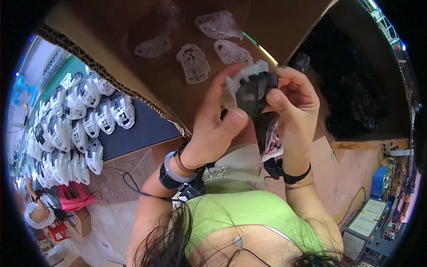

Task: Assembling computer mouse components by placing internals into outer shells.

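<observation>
Right-hand fingers (276, 99) closed, pinching right edge of black curved plastic shell with white edge (252, 94); left-hand fingers (235, 119) half-open along its left side, grip unclear. Beyond: brown cardboard box (164, 80), translucent plastic shells (194, 64) inside. Farther left: white-and-black plastic shells (105, 116) on dark desk (143, 127). Markings illegible.

Looks like a dark, curved shell part (252, 97), smooth, with paler grey patches on its face. Carries a whitish, ragged-edged piece (254, 69) along the upper and left edges, too blurred to tell if joined. Sits raised and tilted between the fingers of 2 hands: just above the left thumb (235, 119), pinched at its right edge by the right thumb (276, 98) and fingers.
</observation>
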Available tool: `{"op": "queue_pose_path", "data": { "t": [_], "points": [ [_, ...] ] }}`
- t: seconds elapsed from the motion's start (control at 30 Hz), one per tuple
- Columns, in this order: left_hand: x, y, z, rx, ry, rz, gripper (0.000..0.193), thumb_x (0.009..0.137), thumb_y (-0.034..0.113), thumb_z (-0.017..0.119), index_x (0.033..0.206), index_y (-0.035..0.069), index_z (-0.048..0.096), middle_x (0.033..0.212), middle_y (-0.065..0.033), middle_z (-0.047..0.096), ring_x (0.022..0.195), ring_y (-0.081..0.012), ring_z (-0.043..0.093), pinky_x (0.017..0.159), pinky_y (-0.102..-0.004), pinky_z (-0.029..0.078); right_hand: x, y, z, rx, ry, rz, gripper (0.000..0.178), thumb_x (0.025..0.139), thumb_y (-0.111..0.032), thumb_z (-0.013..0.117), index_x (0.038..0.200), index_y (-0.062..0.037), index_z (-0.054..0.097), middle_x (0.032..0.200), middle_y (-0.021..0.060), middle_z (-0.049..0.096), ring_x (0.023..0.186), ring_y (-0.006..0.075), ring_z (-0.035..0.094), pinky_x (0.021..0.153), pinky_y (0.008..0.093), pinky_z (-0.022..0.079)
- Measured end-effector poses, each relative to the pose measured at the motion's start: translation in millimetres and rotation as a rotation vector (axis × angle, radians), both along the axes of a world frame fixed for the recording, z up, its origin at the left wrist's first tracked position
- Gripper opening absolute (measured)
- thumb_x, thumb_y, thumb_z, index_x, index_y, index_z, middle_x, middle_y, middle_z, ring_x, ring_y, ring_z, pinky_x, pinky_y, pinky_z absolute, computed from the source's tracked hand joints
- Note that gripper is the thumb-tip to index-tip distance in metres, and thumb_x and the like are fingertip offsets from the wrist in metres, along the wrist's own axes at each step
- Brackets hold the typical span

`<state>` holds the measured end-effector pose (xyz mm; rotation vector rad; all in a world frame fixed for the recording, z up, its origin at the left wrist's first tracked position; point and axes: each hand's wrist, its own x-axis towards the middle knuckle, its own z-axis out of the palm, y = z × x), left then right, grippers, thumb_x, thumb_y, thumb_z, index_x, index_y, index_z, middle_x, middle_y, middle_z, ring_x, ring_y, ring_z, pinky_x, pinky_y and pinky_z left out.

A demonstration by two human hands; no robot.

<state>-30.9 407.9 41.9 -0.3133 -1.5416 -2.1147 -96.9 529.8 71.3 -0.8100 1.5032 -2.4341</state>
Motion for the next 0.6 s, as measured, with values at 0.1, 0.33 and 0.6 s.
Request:
{"op": "queue_pose_path", "data": {
  "t": [0.1,0.33,0.6],
  "points": [
    [-0.9,-2.2,-2.0,-0.120,0.009,0.058,0.063,0.074,0.037,0.062,0.121,0.002,0.036,0.114,-0.0107,0.043,0.107,-0.0168,0.040,0.091,-0.0307,0.031,3.4,-1.4,8.7,0.046,-0.001,-0.045,0.031,0.070,-0.001,0.068,0.099,0.0001,0.056,0.080,0.0010,0.054,0.069,0.0066,0.053,0.058,0.0176,0.047],
    [2.3,10.6,-3.7,0.154,-0.038,0.085,0.037,0.082,0.018,0.054,0.113,0.001,0.041,0.103,-0.0054,0.051,0.095,-0.0119,0.047,0.083,-0.0253,0.036,5.5,0.1,1.7,0.292,0.203,-0.177,0.038,0.074,-0.012,0.066,0.106,-0.0007,0.047,0.086,0.0001,0.047,0.078,0.0084,0.047,0.066,0.0196,0.042],
    [-11.1,-7.3,-1.7,0.102,-0.194,-0.035,0.037,0.088,0.023,0.048,0.117,0.001,0.039,0.106,-0.0064,0.050,0.099,-0.0119,0.045,0.086,-0.0247,0.035,0.9,-0.2,-24.5,0.292,0.163,0.103,0.053,0.083,-0.022,0.056,0.122,0.0003,0.028,0.110,0.0095,0.043,0.101,0.0158,0.042,0.087,0.0266,0.035]
  ]
}}
